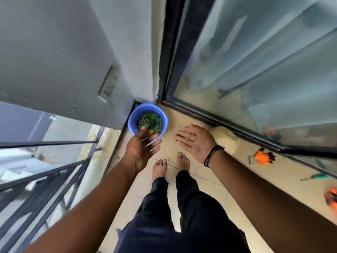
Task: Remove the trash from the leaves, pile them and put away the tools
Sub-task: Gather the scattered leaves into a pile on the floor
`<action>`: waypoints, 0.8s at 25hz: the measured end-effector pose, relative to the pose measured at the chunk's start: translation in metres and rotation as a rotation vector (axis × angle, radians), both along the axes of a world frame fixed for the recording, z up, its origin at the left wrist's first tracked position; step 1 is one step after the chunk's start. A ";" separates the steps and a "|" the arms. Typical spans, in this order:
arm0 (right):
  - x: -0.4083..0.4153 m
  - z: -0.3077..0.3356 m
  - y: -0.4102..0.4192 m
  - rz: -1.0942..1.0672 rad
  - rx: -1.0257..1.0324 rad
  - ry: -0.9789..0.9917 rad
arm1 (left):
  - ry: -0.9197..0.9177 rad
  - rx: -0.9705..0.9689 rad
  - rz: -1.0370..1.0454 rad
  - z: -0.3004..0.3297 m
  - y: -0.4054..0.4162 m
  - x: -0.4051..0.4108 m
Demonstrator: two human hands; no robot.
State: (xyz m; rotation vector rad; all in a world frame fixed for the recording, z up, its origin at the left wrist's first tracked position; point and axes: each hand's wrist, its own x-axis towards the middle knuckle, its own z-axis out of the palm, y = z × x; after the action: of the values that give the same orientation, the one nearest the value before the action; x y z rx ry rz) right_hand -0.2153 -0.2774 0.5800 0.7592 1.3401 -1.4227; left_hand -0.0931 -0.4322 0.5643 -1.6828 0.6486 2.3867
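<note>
A blue bucket [134, 115] stands on the floor in the corner between the grey wall and the glass door, with green leaves [151, 121] piled inside. My left hand [141, 149] hovers over the bucket's near rim, fingers straight and relaxed, holding nothing. My right hand [196, 142] is held out to the right of the bucket, palm up and fingers spread, also bare. An orange and black glove [262, 157] lies on the floor by the door track. A green-handled tool [316, 176] lies further right.
A black metal railing [54, 172] runs along the left edge of the balcony. The sliding glass door [264, 79] closes the right side. My bare feet [171, 166] stand on beige tiles. Another orange item [331, 198] lies at the far right edge. A socket [109, 88] sits on the wall.
</note>
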 end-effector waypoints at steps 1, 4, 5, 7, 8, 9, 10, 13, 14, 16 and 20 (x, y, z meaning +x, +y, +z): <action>0.001 0.030 0.014 -0.025 -0.014 0.028 | 0.031 -0.017 -0.025 0.026 0.008 0.001; 0.013 0.128 0.079 -0.152 -0.049 0.105 | 0.093 -0.039 -0.163 0.110 0.054 0.002; 0.017 0.152 0.103 -0.197 -0.065 0.137 | 0.132 -0.029 -0.239 0.130 0.071 -0.002; 0.028 0.185 0.155 -0.334 -0.083 0.212 | 0.202 -0.031 -0.422 0.158 0.111 -0.014; 0.034 0.199 0.176 -0.412 -0.093 0.241 | 0.224 -0.037 -0.512 0.168 0.126 -0.017; 0.039 0.212 0.196 -0.477 -0.097 0.278 | 0.253 -0.041 -0.601 0.178 0.140 -0.020; 0.047 0.226 0.223 -0.569 -0.102 0.331 | 0.290 -0.048 -0.706 0.190 0.158 -0.027; 0.082 0.253 0.314 -0.904 -0.102 0.464 | 0.351 -0.051 -0.914 0.215 0.218 -0.042; 0.098 0.257 0.344 -1.009 -0.111 0.490 | 0.371 -0.037 -0.959 0.223 0.243 -0.047; 0.134 0.256 0.396 -1.197 -0.119 0.494 | 0.427 -0.018 -1.058 0.237 0.303 -0.058; 0.209 0.249 0.484 -1.500 -0.139 0.423 | 0.559 -0.003 -1.324 0.275 0.447 -0.049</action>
State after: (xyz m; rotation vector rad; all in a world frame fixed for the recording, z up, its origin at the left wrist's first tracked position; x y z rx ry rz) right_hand -0.0060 0.2065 0.8288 1.5555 0.8210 -2.9111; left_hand -0.1422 0.0151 0.8395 -0.2131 1.2751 1.6975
